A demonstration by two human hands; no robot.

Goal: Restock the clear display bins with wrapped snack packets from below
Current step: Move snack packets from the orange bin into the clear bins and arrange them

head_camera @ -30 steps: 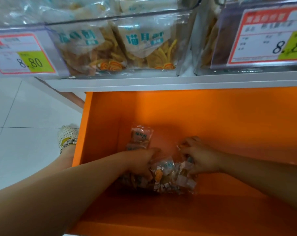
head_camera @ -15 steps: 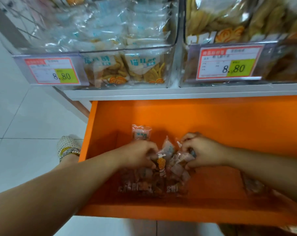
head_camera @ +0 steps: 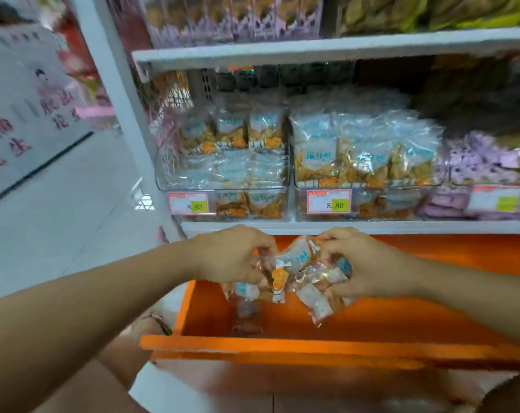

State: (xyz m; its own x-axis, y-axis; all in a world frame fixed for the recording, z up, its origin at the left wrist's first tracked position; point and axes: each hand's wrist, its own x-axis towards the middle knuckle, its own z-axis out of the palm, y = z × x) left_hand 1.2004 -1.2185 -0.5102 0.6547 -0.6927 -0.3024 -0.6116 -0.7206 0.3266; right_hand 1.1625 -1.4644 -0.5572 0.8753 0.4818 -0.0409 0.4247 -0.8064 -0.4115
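My left hand (head_camera: pixel 234 257) grips a bunch of clear wrapped snack packets (head_camera: pixel 278 278) with orange and blue print. My right hand (head_camera: pixel 363 263) grips another bunch of packets (head_camera: pixel 318 302) that hang below its fingers. Both bunches are held close together above the open orange drawer (head_camera: pixel 282 344), just below the white shelf edge. One more packet (head_camera: pixel 246 320) lies on the drawer floor. Above the shelf edge stand two clear display bins, the left bin (head_camera: pixel 226 186) and the right bin (head_camera: pixel 366 174), both holding the same kind of packets.
Price tags reading 8.80 (head_camera: pixel 188 203) hang on the bin fronts. A bin of purple packets (head_camera: pixel 485 180) stands to the right. A higher white shelf (head_camera: pixel 312 49) carries more goods. A white upright post (head_camera: pixel 124 114) and white tiled floor lie to the left.
Both hands have lifted the packets out of the drawer up toward the shelf edge. The view has tilted up and pulled back, so the whole bins and the upper shelf now show.
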